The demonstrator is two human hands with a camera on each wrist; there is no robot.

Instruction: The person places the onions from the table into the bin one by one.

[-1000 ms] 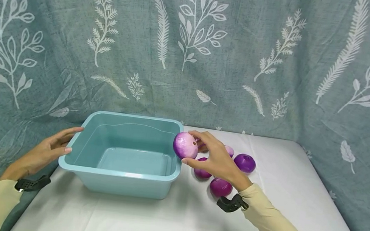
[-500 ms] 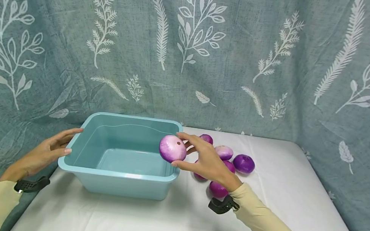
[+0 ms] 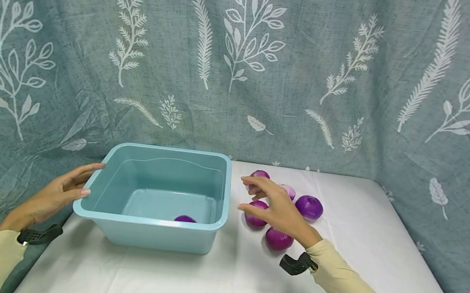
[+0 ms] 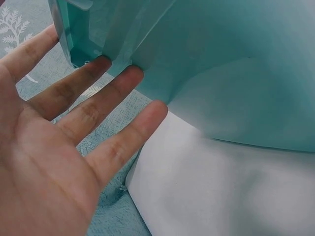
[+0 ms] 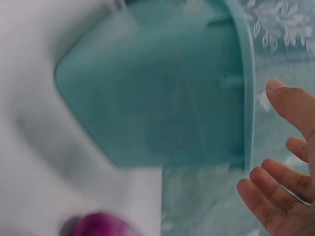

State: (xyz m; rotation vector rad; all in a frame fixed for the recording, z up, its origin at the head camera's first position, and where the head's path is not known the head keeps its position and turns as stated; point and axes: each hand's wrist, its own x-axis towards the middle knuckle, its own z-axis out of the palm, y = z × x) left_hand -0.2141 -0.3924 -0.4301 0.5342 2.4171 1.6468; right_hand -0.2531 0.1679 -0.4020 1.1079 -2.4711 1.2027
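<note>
A light teal plastic tub (image 3: 147,233) stands on the white-covered table, left of centre. Against its left side rests my left hand (image 3: 57,192), fingers spread; in the left wrist view the fingertips (image 4: 156,112) touch the outer wall below the rim. Inside the tub, a purple onion (image 3: 185,218) shows just over the front rim, mostly hidden. My right hand (image 3: 278,208) hangs in the air right of the tub, thumb and fingers apart and holding nothing. Beneath and around it lie several purple onions, among them a dark one (image 3: 309,207) and a front one (image 3: 278,239).
A paler onion (image 3: 288,191) is partly hidden behind my right hand, and another onion (image 3: 260,174) sits farther back. Blue-grey leaf-patterned cloth (image 3: 296,66) hangs behind and beside the table. The white tablecloth (image 3: 184,286) extends in front of the tub.
The right hand carried an onion left over the tub's right rim and let it go; it now lies inside. That hand has drawn back right. The left hand has stayed put.
</note>
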